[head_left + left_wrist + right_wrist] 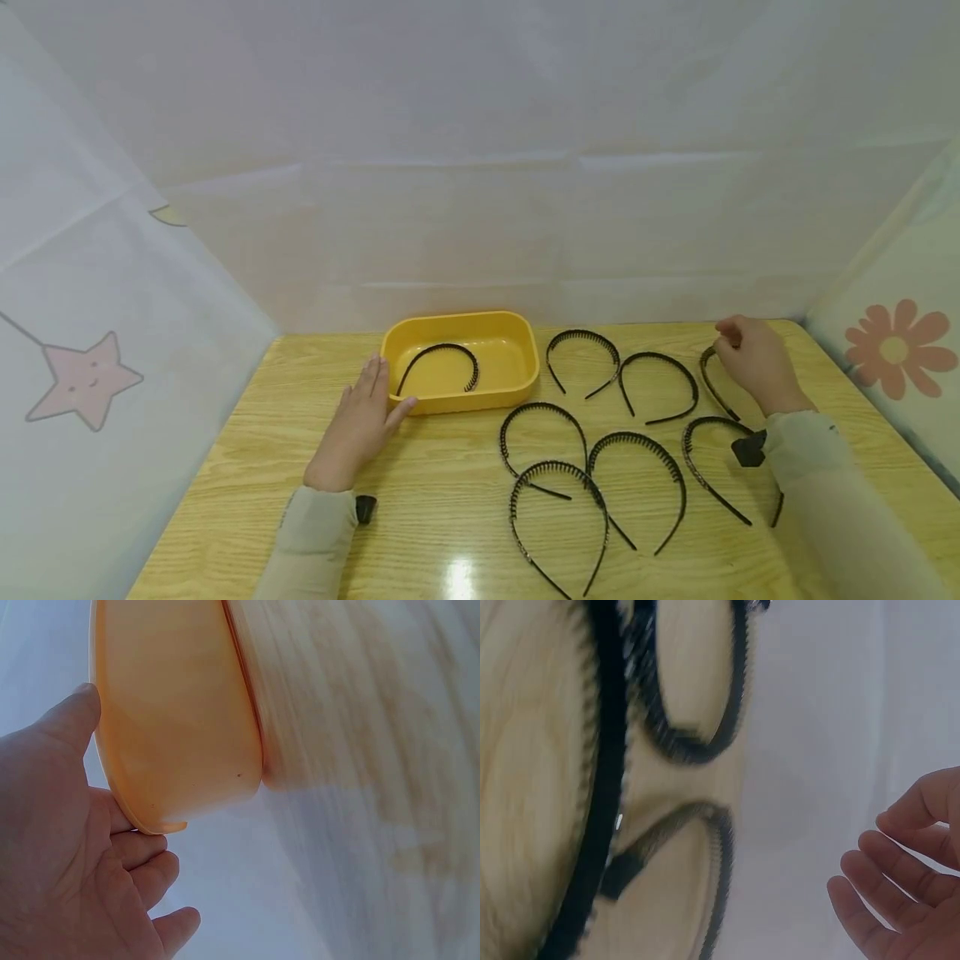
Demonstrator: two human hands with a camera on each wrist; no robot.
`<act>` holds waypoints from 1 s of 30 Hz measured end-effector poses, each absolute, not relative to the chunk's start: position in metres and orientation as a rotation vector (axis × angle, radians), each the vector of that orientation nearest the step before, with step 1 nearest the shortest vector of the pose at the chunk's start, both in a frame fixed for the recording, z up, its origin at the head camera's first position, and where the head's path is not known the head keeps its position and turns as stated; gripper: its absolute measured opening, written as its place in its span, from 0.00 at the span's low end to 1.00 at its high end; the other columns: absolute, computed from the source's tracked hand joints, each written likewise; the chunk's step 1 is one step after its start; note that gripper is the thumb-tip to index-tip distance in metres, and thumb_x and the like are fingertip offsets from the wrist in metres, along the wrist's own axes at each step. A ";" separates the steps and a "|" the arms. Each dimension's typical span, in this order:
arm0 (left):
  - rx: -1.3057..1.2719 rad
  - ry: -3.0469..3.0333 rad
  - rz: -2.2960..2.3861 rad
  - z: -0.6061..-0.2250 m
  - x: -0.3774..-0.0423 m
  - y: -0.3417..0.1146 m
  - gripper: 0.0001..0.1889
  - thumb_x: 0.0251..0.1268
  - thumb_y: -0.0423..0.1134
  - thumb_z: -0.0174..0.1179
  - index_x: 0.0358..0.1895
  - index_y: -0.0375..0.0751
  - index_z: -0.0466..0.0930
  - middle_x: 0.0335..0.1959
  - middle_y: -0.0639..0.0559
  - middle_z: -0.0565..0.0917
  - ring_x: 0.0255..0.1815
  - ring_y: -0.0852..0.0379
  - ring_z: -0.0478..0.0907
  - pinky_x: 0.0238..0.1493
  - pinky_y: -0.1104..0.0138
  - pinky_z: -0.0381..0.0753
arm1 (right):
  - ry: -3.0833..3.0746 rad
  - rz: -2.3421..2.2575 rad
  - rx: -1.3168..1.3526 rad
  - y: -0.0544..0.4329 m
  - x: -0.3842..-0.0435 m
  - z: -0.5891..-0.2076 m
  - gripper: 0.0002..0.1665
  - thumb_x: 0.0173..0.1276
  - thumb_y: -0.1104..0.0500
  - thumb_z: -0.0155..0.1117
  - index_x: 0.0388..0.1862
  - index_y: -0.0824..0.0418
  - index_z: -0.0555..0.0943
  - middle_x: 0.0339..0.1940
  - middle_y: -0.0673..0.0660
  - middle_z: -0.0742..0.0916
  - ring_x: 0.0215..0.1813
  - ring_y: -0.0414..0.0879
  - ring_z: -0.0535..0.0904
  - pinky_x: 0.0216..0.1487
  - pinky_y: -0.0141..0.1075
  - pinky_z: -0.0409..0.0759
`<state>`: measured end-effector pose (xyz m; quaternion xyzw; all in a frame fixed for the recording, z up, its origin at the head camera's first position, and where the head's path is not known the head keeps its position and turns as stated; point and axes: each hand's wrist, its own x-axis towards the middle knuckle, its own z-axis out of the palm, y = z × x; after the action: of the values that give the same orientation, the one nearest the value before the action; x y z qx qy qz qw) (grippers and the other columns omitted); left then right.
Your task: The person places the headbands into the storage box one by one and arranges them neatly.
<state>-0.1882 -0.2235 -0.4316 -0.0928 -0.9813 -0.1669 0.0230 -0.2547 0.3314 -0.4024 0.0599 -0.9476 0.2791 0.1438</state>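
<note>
My left hand (358, 421) lies at the left end of a yellow plastic box (465, 405). Its straight fingers touch the left rim and the thumb reaches the front edge; the left wrist view shows thumb and fingers spread around the corner. One black toothed headband (447, 346) lies inside the box. At the far right, my right hand (759, 367) is above another black headband (717, 397), partly covering it. In the right wrist view, the right hand's fingers (885, 889) are loosely bent, with nothing between them and the headbands apart from them.
Several more black headbands lie on the wooden table (420, 533), right of and in front of the box. Two in front, a nearer headband (513, 508) and a wider headband (683, 492), overlap. White printed sheets hang behind and at both sides.
</note>
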 end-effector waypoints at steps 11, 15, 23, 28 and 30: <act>-0.281 -3.032 -0.510 -0.431 -0.188 -0.225 0.46 0.80 0.64 0.41 0.80 0.26 0.42 0.82 0.31 0.42 0.82 0.34 0.41 0.76 0.35 0.44 | -2.882 0.572 0.080 0.381 -0.273 -0.418 0.27 0.71 0.65 0.49 0.62 0.85 0.69 0.57 0.86 0.73 0.39 0.71 0.76 0.36 0.59 0.73; -0.287 -3.028 -0.506 -0.433 -0.188 -0.224 0.46 0.80 0.64 0.42 0.80 0.26 0.42 0.82 0.31 0.43 0.82 0.35 0.41 0.75 0.35 0.45 | -2.951 0.535 0.018 0.396 -0.271 -0.426 0.30 0.71 0.64 0.48 0.63 0.87 0.67 0.56 0.87 0.72 0.52 0.80 0.71 0.44 0.68 0.74; -0.301 -3.035 -0.494 -0.436 -0.189 -0.221 0.47 0.79 0.65 0.41 0.80 0.26 0.41 0.82 0.31 0.43 0.82 0.35 0.42 0.76 0.35 0.46 | -3.032 0.536 -0.200 0.427 -0.262 -0.438 0.34 0.70 0.60 0.51 0.64 0.88 0.65 0.59 0.86 0.71 0.56 0.82 0.70 0.50 0.70 0.74; -0.290 -3.033 -0.505 -0.435 -0.189 -0.222 0.47 0.79 0.65 0.41 0.80 0.26 0.42 0.82 0.32 0.43 0.82 0.35 0.41 0.76 0.36 0.46 | -3.059 0.553 -0.247 0.436 -0.262 -0.440 0.35 0.70 0.58 0.55 0.63 0.89 0.65 0.59 0.86 0.72 0.54 0.82 0.71 0.51 0.69 0.75; -0.287 -3.033 -0.507 -0.434 -0.189 -0.222 0.47 0.79 0.64 0.41 0.80 0.26 0.42 0.82 0.32 0.43 0.82 0.35 0.42 0.76 0.35 0.46 | -3.084 0.571 -0.256 0.438 -0.262 -0.441 0.36 0.71 0.57 0.57 0.62 0.90 0.65 0.58 0.87 0.72 0.53 0.82 0.71 0.50 0.69 0.76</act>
<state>-0.1888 -0.2221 -0.4344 -0.0930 -0.9817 -0.1642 0.0267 -0.2618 0.4382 -0.4408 -0.0814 -0.9800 0.1816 -0.0026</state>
